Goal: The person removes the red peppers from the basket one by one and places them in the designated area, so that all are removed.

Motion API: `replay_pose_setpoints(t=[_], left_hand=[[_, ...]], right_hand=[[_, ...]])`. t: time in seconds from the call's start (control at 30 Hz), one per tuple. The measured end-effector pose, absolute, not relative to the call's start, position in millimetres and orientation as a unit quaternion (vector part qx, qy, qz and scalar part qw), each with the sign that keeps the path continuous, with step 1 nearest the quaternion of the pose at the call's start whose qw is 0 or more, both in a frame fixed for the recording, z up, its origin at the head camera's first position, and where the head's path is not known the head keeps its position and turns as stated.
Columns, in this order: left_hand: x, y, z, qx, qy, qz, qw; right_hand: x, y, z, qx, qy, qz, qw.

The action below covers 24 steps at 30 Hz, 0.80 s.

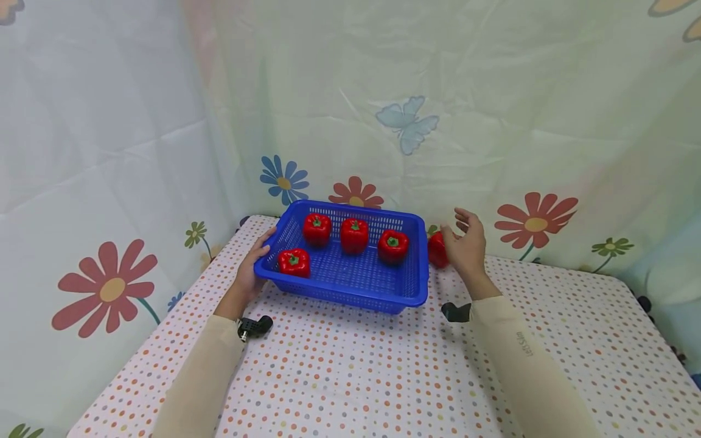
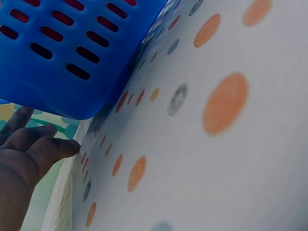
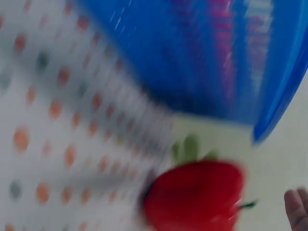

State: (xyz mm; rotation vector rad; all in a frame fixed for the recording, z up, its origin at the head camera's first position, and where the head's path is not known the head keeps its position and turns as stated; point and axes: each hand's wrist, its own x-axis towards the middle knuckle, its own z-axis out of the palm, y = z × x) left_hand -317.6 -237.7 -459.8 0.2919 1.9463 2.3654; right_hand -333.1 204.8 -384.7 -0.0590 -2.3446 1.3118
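A blue perforated plastic basket (image 1: 350, 292) stands on the table with several red bell peppers (image 1: 355, 236) inside, green stems upward. My left hand (image 1: 251, 271) is at the basket's left end, fingers extended along the outside of its rim. Just beyond the basket's right wall, another red bell pepper (image 1: 438, 250) sits on the tablecloth, partly hidden by my right hand (image 1: 467, 246). That hand is spread beside and over it, holding nothing. In the right wrist view, a gap shows between the fingertips (image 3: 296, 204) and the loose pepper (image 3: 197, 195), whose stem points toward them.
A dotted cloth (image 1: 328, 377) covers the table. Floral fabric (image 1: 350, 109) hangs close behind and along the left side. Dark wrist-camera mounts sit on the left wrist (image 1: 254, 326) and the right wrist (image 1: 456, 312).
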Motion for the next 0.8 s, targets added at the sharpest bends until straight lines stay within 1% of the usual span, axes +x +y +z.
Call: replay_pose_setpoints(t=[0.03,0.1,0.17,0.27,0.33,0.43,0.53,0.8], left_hand=[[-318,-238,-459,0.097,0.632,0.768,0.032],[-318,-237,-459,0.099,0.631,0.769,0.03],[-318,-236,-459,0.101,0.628,0.771,0.03],[-318,-235,-460,0.104,0.623,0.775,0.035],[-318,-234,-461,0.103,0.62,0.777,0.035],[-317,-235,-462,0.099,0.618,0.779,0.033],[-316,-236,-461,0.102,0.618,0.779,0.031],[-317,-237,-459,0.101,0.625,0.773,0.032]], right_hand=[[-332,199,-381,0.002,-0.845,0.48,0.235],[-329,190,-374,0.049,-0.852,0.47,0.223],[-327,183,-372,0.091,-0.868,0.451,0.185],[-328,180,-374,0.125,-0.9,0.399,0.124],[-330,180,-377,0.133,-0.916,0.367,0.094],[-334,180,-380,0.138,-0.935,0.32,0.066],[-337,177,-381,0.142,-0.945,0.291,0.05],[-345,164,-383,0.151,-0.964,0.213,0.048]])
